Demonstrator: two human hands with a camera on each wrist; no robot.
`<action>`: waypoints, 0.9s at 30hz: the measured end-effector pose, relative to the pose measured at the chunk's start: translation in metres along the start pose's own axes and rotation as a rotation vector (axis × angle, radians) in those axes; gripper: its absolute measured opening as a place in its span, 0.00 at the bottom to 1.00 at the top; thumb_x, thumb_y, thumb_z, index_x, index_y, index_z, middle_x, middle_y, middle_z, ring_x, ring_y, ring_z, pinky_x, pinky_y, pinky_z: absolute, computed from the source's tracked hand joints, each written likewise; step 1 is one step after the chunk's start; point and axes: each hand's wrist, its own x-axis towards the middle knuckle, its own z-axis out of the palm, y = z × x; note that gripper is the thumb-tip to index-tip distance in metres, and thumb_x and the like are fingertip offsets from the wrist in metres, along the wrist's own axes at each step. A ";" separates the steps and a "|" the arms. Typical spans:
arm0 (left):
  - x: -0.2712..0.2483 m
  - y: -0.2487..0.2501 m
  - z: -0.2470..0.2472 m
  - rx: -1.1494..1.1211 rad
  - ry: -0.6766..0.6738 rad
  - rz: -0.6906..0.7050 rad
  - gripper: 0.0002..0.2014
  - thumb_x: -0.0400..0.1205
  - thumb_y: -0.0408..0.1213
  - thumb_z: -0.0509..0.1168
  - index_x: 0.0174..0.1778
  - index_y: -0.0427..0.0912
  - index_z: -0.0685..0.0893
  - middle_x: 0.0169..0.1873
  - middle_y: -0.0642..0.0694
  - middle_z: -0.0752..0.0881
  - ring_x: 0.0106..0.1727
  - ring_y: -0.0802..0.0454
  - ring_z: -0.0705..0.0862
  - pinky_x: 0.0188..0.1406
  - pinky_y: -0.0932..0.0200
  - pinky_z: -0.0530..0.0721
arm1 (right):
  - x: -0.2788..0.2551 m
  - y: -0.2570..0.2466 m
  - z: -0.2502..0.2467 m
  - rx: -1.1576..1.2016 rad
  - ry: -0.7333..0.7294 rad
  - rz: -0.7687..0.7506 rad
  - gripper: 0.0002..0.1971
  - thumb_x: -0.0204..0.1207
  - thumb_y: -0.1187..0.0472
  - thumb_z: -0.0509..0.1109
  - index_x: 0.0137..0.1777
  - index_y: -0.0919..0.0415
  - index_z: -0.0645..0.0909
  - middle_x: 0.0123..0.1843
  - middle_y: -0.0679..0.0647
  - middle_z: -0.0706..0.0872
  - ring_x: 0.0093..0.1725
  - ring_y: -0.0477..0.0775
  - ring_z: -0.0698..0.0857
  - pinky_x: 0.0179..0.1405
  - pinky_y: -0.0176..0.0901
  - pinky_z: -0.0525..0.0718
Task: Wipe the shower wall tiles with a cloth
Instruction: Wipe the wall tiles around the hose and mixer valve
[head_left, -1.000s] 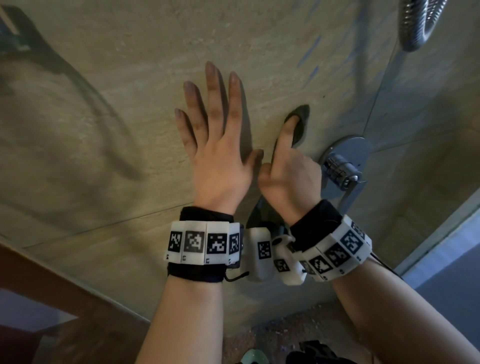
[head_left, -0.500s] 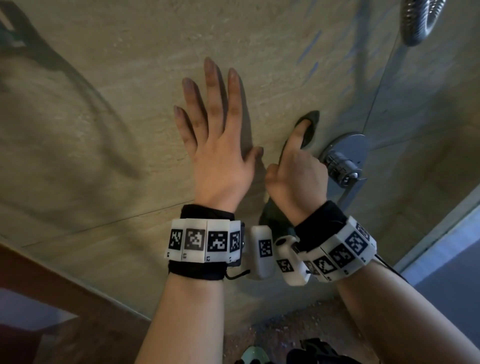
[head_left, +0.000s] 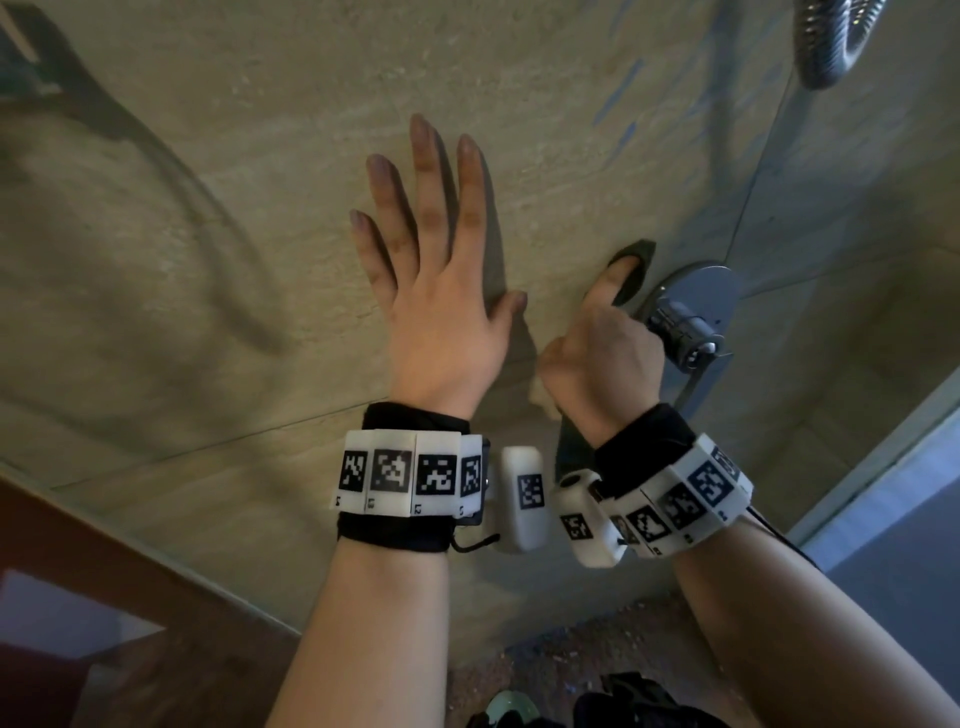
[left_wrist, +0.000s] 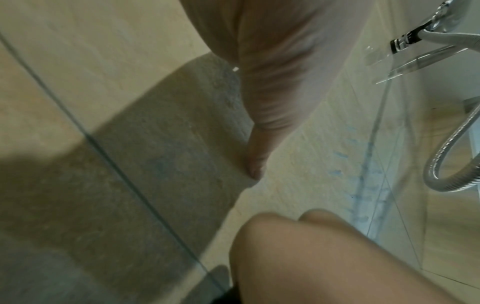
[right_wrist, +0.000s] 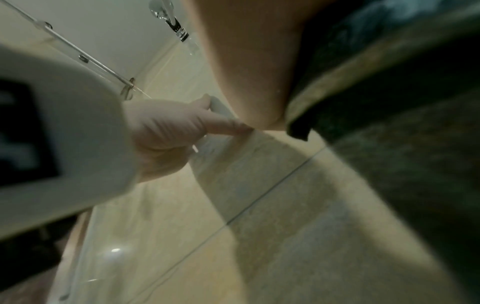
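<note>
The beige shower wall tiles (head_left: 208, 260) fill the head view. My left hand (head_left: 441, 312) lies flat on the wall with its fingers spread and straight. My right hand (head_left: 602, 353) is just to its right, beside the chrome valve knob (head_left: 680, 332). Its index finger (head_left: 618, 275) is stretched out and touches the tile, while the other fingers are curled in. No cloth shows clearly in any view. In the left wrist view, my left thumb (left_wrist: 255, 164) rests on the tile. The right wrist view shows my left hand (right_wrist: 166, 131) pressed to the wall.
A metal shower hose (head_left: 831, 41) hangs at the top right, and faint blue marks (left_wrist: 340, 154) dot the tile near the corner joint. A brown ledge (head_left: 78, 597) runs along the lower left. A pale door frame (head_left: 883, 467) stands at the right.
My right hand has slid right and a little down along the wall, closer to the valve knob. My left hand has stayed flat in place.
</note>
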 end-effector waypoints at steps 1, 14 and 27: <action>0.000 0.001 0.000 0.003 -0.001 0.002 0.56 0.71 0.51 0.77 0.85 0.40 0.47 0.84 0.33 0.46 0.81 0.31 0.37 0.75 0.46 0.24 | -0.002 -0.001 0.001 0.007 -0.020 -0.022 0.47 0.74 0.60 0.63 0.79 0.74 0.32 0.47 0.62 0.87 0.45 0.63 0.86 0.39 0.45 0.72; -0.008 -0.004 -0.012 -0.267 0.063 0.114 0.31 0.79 0.36 0.67 0.79 0.36 0.69 0.82 0.31 0.59 0.82 0.31 0.49 0.82 0.43 0.43 | -0.003 0.025 -0.018 0.783 -0.144 -0.336 0.32 0.75 0.76 0.63 0.78 0.57 0.67 0.44 0.35 0.81 0.40 0.38 0.79 0.42 0.31 0.79; -0.015 -0.001 -0.025 -1.123 -0.294 -0.408 0.09 0.88 0.35 0.59 0.58 0.48 0.84 0.49 0.57 0.87 0.53 0.66 0.85 0.55 0.71 0.79 | -0.017 -0.005 -0.029 1.543 -0.537 -0.132 0.13 0.85 0.60 0.53 0.59 0.65 0.76 0.32 0.58 0.74 0.22 0.52 0.70 0.20 0.40 0.67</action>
